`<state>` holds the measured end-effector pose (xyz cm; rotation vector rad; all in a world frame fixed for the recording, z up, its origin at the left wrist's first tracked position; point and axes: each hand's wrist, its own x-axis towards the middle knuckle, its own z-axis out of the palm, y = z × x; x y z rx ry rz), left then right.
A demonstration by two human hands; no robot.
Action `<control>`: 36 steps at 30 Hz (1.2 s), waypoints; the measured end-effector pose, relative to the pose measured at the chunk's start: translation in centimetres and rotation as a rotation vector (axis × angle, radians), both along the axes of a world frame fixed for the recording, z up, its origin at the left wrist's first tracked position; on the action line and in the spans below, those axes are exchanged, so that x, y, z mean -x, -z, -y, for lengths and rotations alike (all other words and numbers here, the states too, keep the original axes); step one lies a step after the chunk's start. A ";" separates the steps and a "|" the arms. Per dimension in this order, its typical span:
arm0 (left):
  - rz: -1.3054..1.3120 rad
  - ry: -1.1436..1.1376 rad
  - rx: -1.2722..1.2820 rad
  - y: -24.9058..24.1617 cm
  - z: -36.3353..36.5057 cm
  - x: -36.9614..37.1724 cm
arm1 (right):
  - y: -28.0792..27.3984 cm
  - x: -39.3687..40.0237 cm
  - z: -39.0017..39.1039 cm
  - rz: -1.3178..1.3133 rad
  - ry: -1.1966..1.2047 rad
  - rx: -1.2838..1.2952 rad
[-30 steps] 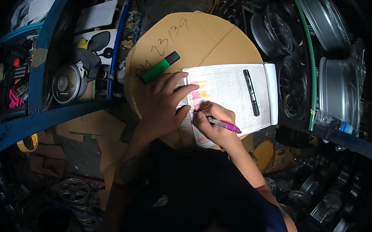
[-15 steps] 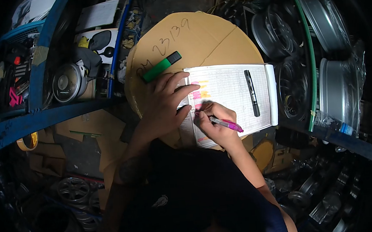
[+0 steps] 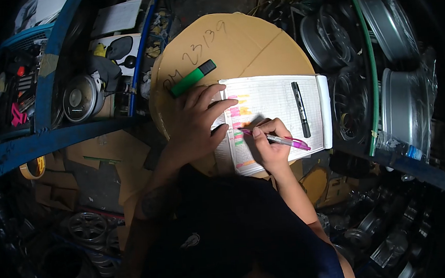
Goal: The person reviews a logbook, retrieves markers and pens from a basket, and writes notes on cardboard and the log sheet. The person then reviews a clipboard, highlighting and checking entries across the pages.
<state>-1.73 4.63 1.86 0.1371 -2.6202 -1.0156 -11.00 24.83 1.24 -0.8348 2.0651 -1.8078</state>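
Note:
A ruled paper pad [image 3: 277, 104] with pink, orange and green marks in its left columns lies on a round cardboard surface [image 3: 246, 39]. Flat on the pad's left edge rests my left hand [image 3: 196, 125], its fingers spread. My right hand [image 3: 272, 146] grips a pink and clear pen [image 3: 290, 142], the tip near the coloured rows. On the right part of the pad lies a black marker [image 3: 301, 110]. A green highlighter [image 3: 192, 79] sits on the cardboard just above my left hand.
Wheel rims [image 3: 403, 105] stand on a rack at the right. At the left are a blue metal shelf frame [image 3: 42, 146], a round metal part [image 3: 80, 99] and a yellow tape roll [image 3: 32, 169]. More rims [image 3: 88, 227] lie lower left.
My right hand has moved slightly right with the pen, which now lies at a flatter angle, and green-marked rows show beside it. My left hand stays in place.

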 end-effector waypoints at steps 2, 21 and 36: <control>-0.027 0.002 0.020 0.2 0.0 0.0 | -0.2 -0.1 -0.4 0.066 0.081 0.026; -0.179 -0.380 0.266 0.2 -0.2 0.6 | -6.7 1.7 -2.0 -0.166 0.074 -0.765; -0.052 -0.239 -0.638 -2.1 -0.8 -0.2 | -5.8 -0.6 0.0 -0.340 -0.042 -0.263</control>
